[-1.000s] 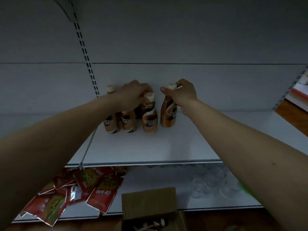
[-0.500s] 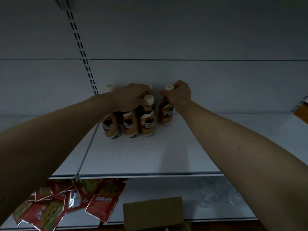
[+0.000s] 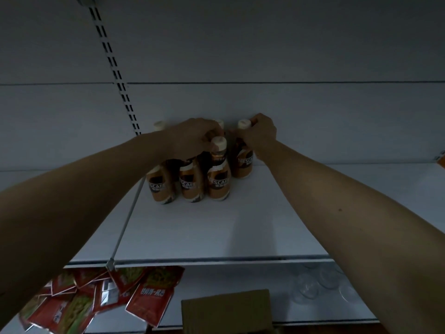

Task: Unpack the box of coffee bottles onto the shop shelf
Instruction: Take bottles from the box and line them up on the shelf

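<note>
Several brown Nescafe coffee bottles [image 3: 218, 180] with cream caps stand grouped at the back of the white shop shelf [image 3: 216, 232]. My left hand [image 3: 190, 138] is closed over the top of a bottle in the group; its cap is hidden under my fingers. My right hand [image 3: 261, 135] grips the neck of the rightmost bottle [image 3: 243, 165], which stands upright against the back wall. The cardboard box [image 3: 228, 309] shows at the bottom edge, below the shelf; its inside is out of view.
Red snack packets [image 3: 101, 300] lie piled on the lower shelf at left. Clear glasses [image 3: 315, 283] sit on that lower shelf at right. A slotted upright rail [image 3: 115, 73] runs up the back wall. The shelf's front and right side are bare white.
My right hand has pushed its bottle back to the wall beside the group. The view has tilted up, so less of the box shows.
</note>
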{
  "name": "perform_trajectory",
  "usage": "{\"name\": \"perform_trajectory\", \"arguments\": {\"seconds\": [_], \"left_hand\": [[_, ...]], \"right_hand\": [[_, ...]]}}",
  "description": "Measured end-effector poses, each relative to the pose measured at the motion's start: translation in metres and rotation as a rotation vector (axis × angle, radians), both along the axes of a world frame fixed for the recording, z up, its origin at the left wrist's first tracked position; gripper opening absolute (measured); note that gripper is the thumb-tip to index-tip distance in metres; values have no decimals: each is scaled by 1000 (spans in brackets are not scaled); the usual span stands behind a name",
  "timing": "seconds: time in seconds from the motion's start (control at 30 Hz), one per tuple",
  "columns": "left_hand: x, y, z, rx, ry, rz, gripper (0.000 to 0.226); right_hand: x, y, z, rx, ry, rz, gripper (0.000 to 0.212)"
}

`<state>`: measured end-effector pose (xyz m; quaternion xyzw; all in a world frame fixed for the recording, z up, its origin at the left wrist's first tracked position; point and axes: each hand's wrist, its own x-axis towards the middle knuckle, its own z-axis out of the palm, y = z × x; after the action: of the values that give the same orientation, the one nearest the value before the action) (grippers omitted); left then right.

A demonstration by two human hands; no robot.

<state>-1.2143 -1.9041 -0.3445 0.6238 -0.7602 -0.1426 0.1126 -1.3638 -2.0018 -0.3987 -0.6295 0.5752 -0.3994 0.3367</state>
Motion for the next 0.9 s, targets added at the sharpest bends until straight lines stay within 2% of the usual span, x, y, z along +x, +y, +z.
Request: {"name": "perform_trajectory", "arguments": {"seconds": [0.2, 0.33, 0.43, 0.5, 0.6, 0.67, 0.73, 0.9], "left_hand": [[-1, 6, 4, -4, -32, -14, 39], [-6, 11, 4, -24, -80, -37, 45], [-12, 14, 5, -128, -26, 5, 50], [-19, 19, 9, -258, 30, 36, 46], [-33, 31, 13, -423, 23, 106, 40], [-44, 39, 16, -461, -44, 180, 38], [-52, 44, 17, -456, -91, 259, 37], [-68, 78, 16, -483, 8, 356, 28]], "right_hand": [[-7, 0, 4, 30, 93, 89, 36], [-11, 5, 7, 108, 85, 116, 63], [-17, 13, 11, 91, 56, 108, 68], [-23, 20, 16, 68, 18, 96, 63], [-37, 34, 29, -30, 93, 117, 44], [-47, 45, 39, -89, 140, 149, 33], [-56, 58, 50, -136, 201, 180, 32], [-75, 99, 68, -165, 347, 259, 31]]}}
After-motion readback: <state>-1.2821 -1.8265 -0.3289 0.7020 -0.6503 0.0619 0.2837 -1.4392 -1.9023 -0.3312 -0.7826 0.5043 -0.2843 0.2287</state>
